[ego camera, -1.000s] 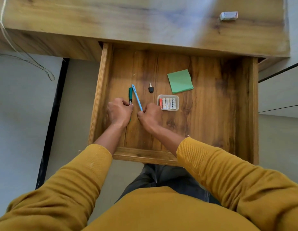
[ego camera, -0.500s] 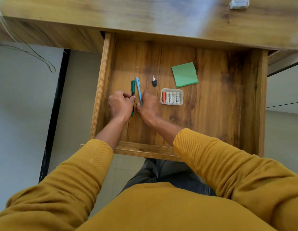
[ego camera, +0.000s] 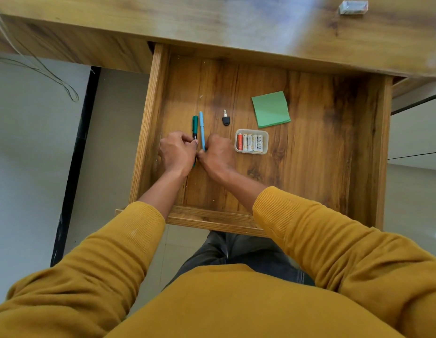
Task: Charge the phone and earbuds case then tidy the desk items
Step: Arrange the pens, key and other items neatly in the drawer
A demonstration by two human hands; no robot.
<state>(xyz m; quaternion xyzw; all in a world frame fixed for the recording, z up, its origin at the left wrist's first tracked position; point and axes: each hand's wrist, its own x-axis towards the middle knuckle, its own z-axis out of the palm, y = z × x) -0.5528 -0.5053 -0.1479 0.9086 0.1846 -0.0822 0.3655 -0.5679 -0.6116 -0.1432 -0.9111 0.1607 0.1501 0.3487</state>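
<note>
Plainly the work stood in its tidying part; nearest the wearer, two mustard sleeves (ego camera: 129,242) reached into the open drawer (ego camera: 148,132); the left hand (ego camera: 177,154) was curled with its fingertips pinched on the green pen (ego camera: 195,125), and the right hand (ego camera: 218,156) was curled likewise, fingertips on the lower end of the blue pen (ego camera: 201,129); the two pens lay side by side, nearly parallel, pointing away. Just right of the hands sat the battery box (ego camera: 251,141), its cells in a row; beyond it lay the key (ego camera: 225,119) and the green notepad (ego camera: 270,109), each apart from the others. Farther off, on the desk (ego camera: 212,20), a small silvery block (ego camera: 354,7) remained near the right edge; whether it was the earbuds case could not be told. No phone or charger showed, so the charging could not be judged; the pens looked almost squared, with the drawer left to shut.
</note>
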